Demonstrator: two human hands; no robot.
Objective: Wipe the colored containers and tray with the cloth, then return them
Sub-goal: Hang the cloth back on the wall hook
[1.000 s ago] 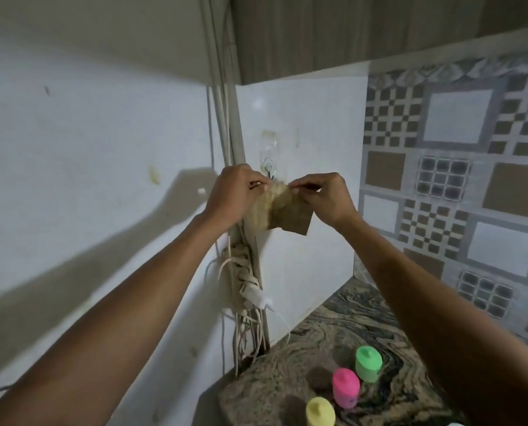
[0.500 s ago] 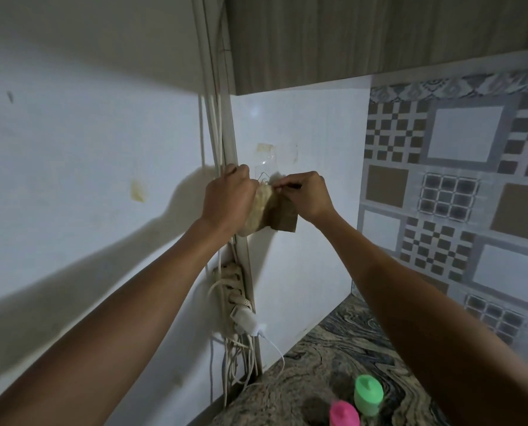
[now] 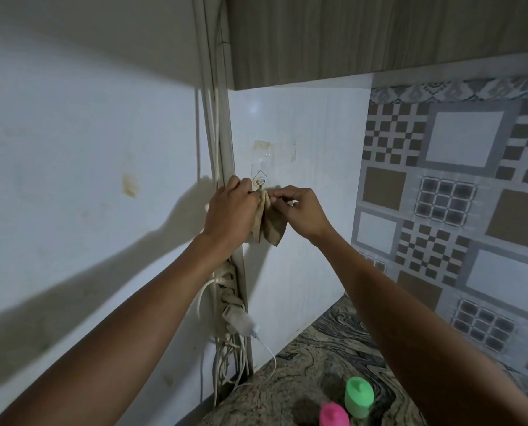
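A tan cloth (image 3: 271, 227) hangs bunched against the white wall, its top at a clear adhesive hook (image 3: 261, 180). My left hand (image 3: 230, 210) grips the cloth's left side. My right hand (image 3: 299, 209) pinches its upper right edge just below the hook. On the marbled counter (image 3: 302, 373) at the bottom stand a green container (image 3: 358, 396) and a pink container (image 3: 333, 415), the pink one cut off by the frame edge. No tray is in view.
A power strip with several plugs and white cables (image 3: 228, 305) runs down the wall corner below my left hand. A wooden cabinet (image 3: 364, 35) hangs overhead. Patterned tiles (image 3: 459, 195) cover the right wall.
Both hands have brought the cloth up to the hook, and it is now gathered narrower. The view tilted up, so the yellow container has dropped out of frame.
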